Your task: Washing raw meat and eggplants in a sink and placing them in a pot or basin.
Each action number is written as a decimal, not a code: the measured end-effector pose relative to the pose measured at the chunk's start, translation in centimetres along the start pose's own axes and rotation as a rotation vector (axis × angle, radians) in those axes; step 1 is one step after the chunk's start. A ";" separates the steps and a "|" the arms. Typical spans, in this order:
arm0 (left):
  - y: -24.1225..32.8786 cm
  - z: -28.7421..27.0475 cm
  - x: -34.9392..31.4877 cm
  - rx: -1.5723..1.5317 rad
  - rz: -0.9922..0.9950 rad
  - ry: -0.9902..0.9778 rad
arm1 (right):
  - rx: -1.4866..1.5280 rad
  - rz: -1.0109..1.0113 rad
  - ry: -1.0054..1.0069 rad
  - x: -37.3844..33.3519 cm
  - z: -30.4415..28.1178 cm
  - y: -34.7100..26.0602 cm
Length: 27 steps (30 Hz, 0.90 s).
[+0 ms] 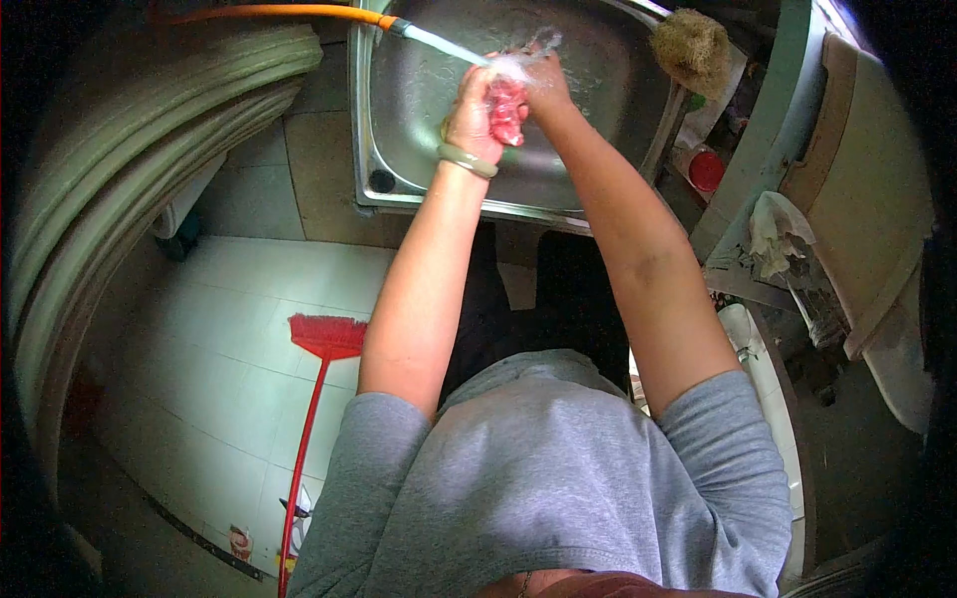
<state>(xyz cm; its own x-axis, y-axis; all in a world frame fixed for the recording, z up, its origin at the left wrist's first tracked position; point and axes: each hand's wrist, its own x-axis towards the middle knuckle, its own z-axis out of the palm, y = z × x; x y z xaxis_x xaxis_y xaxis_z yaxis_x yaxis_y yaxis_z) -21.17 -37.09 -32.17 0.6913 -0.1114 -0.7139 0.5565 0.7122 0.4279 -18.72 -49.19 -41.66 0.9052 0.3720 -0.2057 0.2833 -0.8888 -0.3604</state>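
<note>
Over the metal sink [399,159], my left hand [469,122] is wrapped round a wet, red, glistening lump that looks like raw meat [507,115]. A pale bangle [467,161] circles that wrist. My right hand [546,88] is close beside it, at the lump's far right side. Splashing water hides its fingers, so its grip does not show. From the upper left an orange hose [329,12] with a grey end [401,27] sends a stream of water [449,47] onto the lump and both hands.
A brown fibrous scrubber [691,53] lies at the sink's right. Further right are a round red item [706,170] and a crumpled whitish cloth [782,234]. A red broom [327,337] stands on the tiled floor [229,329] at left, near a curved, ridged pale surface [169,120].
</note>
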 end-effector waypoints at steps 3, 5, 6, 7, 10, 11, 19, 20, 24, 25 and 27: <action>0.4 -2.1 0.1 0.038 0.024 0.069 | 0.237 0.322 -0.042 0.1 -2.0 0.8; 1.0 -2.1 0.0 0.096 0.073 0.099 | 0.813 0.577 0.003 -1.0 -2.6 1.1; 1.0 -1.9 -0.1 0.125 0.064 0.141 | 1.103 0.700 0.030 -1.7 -2.9 1.3; 0.5 -2.1 0.1 0.139 0.076 0.168 | 1.391 0.813 0.053 -2.3 -3.5 1.2; -1.7 -2.7 0.3 0.149 0.095 0.260 | 1.691 0.805 0.157 -4.2 -5.9 -1.4; -2.3 -2.3 0.3 0.129 0.094 0.285 | 1.841 0.767 0.074 -4.8 -5.8 -1.0; -4.6 0.1 0.5 0.161 0.182 0.305 | 1.885 0.589 0.132 -7.0 -8.7 -2.2; -4.6 0.6 0.3 0.159 0.141 0.294 | 1.786 0.577 0.177 -7.0 -8.9 -2.4; -5.4 2.4 0.1 0.142 0.214 0.307 | 1.513 0.712 0.308 -6.0 -9.5 -2.7; -5.7 2.3 0.4 0.110 0.249 0.277 | 1.535 0.834 0.326 -5.6 -10.4 -3.1; -5.9 1.6 0.7 0.088 0.133 0.235 | 1.777 0.877 0.302 -5.2 -9.7 -2.5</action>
<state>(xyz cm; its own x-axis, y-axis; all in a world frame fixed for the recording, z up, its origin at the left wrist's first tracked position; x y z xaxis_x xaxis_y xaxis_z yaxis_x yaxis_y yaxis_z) -23.19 -42.45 -34.32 0.6409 0.1503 -0.7527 0.5127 0.6460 0.5655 -21.10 -51.50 -30.82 0.6647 -0.1515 -0.7315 -0.5824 0.5081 -0.6345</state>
